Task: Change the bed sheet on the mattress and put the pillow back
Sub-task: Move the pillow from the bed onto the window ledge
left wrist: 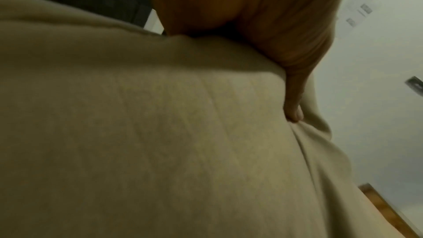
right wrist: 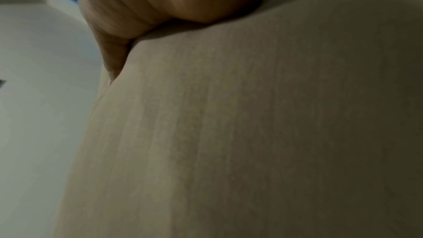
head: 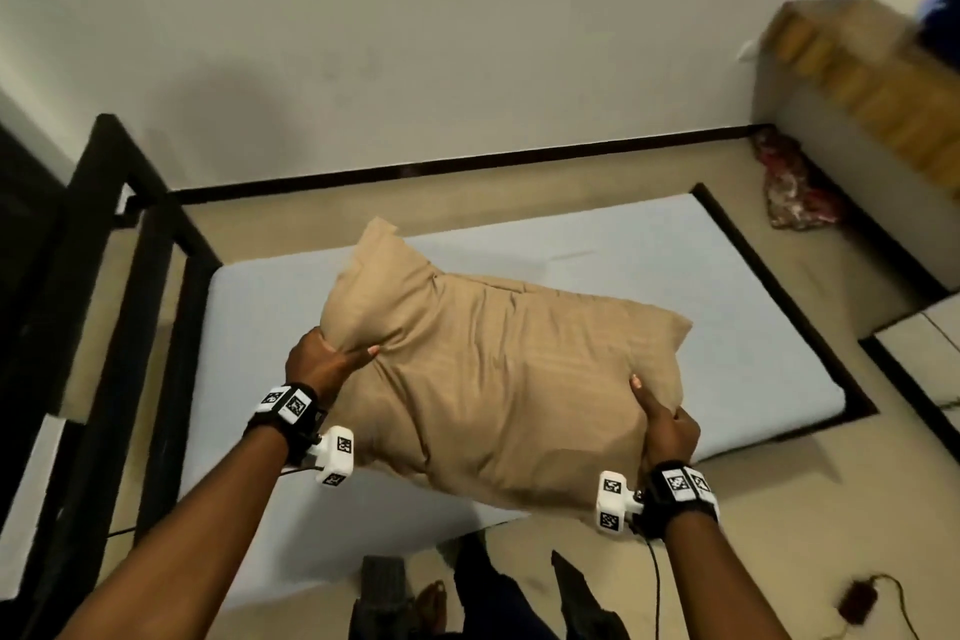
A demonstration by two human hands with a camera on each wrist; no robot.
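Both hands' grip (head: 324, 361) (head: 667, 424) clutches tan pillow (head: 483, 374) above blue-sheeted mattress (head: 727, 307), white wall (head: 415, 42) behind.

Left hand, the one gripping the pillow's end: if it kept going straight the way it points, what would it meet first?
The left hand points up and away, toward the wall. Past the tan pillow it grips, the way looks free until the wall, though depth is unclear.

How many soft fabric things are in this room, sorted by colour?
Tan: 1, the pillow gripped by left hand and right hand
Light blue: 1, the bed sheet
Red patterned: 1, the crumpled cloth
Total: 3
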